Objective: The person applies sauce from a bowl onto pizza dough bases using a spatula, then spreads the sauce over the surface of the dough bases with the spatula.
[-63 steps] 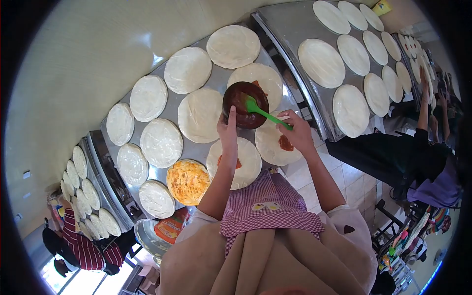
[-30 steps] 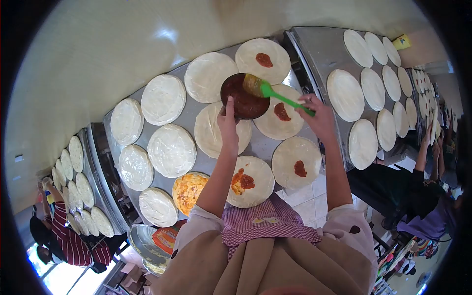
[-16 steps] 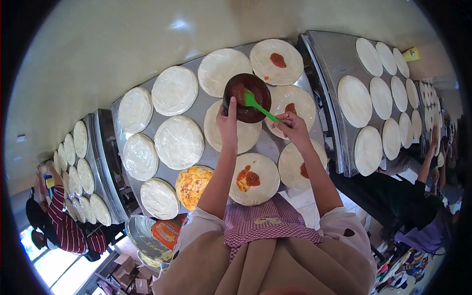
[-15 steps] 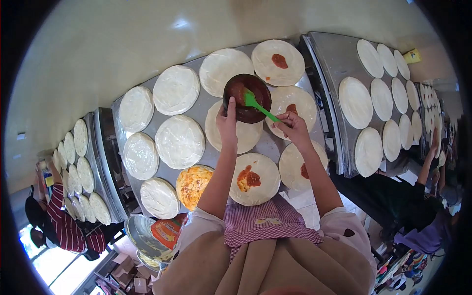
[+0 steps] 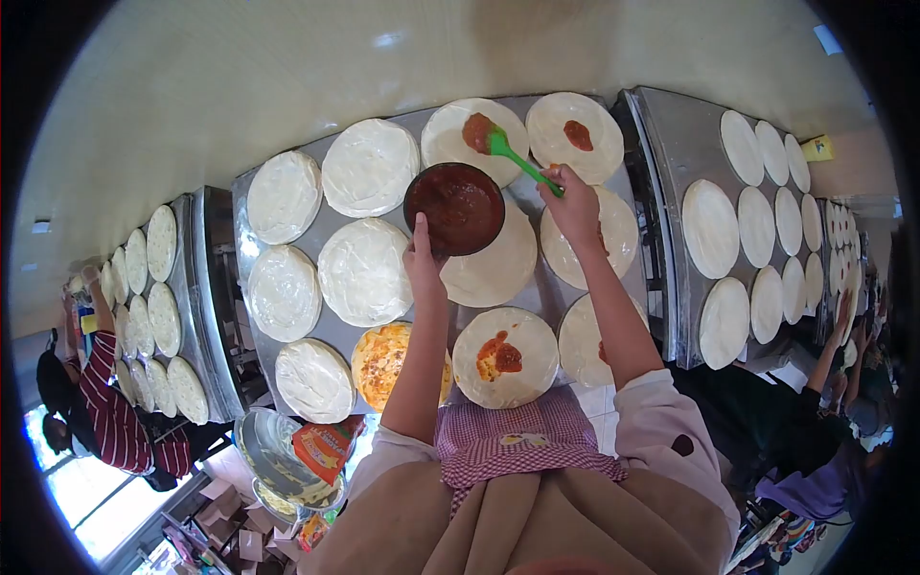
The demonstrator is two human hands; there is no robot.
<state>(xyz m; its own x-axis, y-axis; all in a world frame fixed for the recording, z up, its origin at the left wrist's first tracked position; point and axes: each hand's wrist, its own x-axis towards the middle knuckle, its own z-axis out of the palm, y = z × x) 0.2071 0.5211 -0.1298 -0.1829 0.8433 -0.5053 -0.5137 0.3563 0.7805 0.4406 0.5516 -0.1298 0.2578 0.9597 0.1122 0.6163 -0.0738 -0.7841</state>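
A dark bowl [image 5: 494,216] is held at its near left edge by the left hand [image 5: 425,264]; the thumb is pressed against the rim, while the other fingers are mostly hidden beneath. Red sauce [image 5: 450,203] is contained in the bowl, which is held above the desk [image 5: 544,292], partly over a pale round [image 5: 498,273] in the middle. The handle end of a green spatula [image 5: 525,165] is gripped between the closed fingers of the right hand [image 5: 572,203]. The spatula's sauce-coated head is held over the far middle round [image 5: 446,144]; whether that surface is touched cannot be told. Just to the right, the far right round [image 5: 604,144] is marked with a red patch [image 5: 578,135]. On the near round [image 5: 532,340], close to the checkered apron [image 5: 522,446], an uneven red smear [image 5: 503,359] is seen. Beside it, a round topped in orange and yellow [image 5: 379,364] is partly covered by the left forearm. More pale rounds are laid out on the left part of the desk. Below its near left corner, a red packet [image 5: 326,446] is seen at a metal basin [image 5: 251,450]. Further rounds are borne by a second desk [image 5: 661,134] on the right. At the far left, a person in a striped top [image 5: 120,422] is seen.
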